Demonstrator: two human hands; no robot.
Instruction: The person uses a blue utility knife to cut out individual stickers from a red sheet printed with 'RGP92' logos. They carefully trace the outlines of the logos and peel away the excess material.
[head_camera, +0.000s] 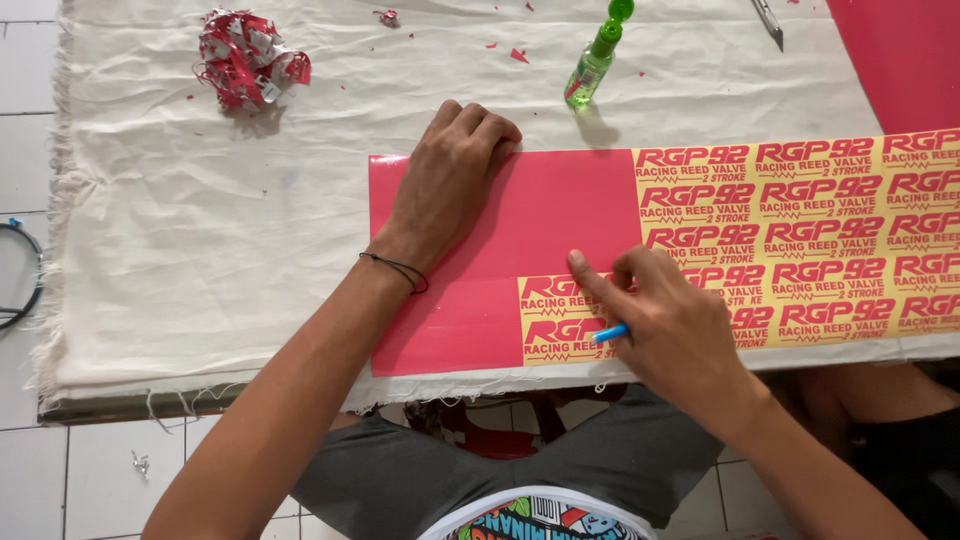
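Observation:
A long sheet of red vinyl (480, 290) with rows of yellow stickers (820, 230) lies on a cloth-covered table (200, 220). My left hand (447, 180) presses flat on the sheet's bare red part near its upper left corner. My right hand (660, 310) rests on the yellow stickers near the front edge, gripping a small blue-handled tool (610, 333) whose tip is hidden under the fingers. The index finger points at the edge of the stickers.
A crumpled ball of red and white sticker scraps (245, 55) lies at the back left. A small green bottle (595, 60) stands at the back centre, with a metal blade (768, 22) near it. Another red sheet (900, 60) sits at the back right. A cable (20, 280) hangs left.

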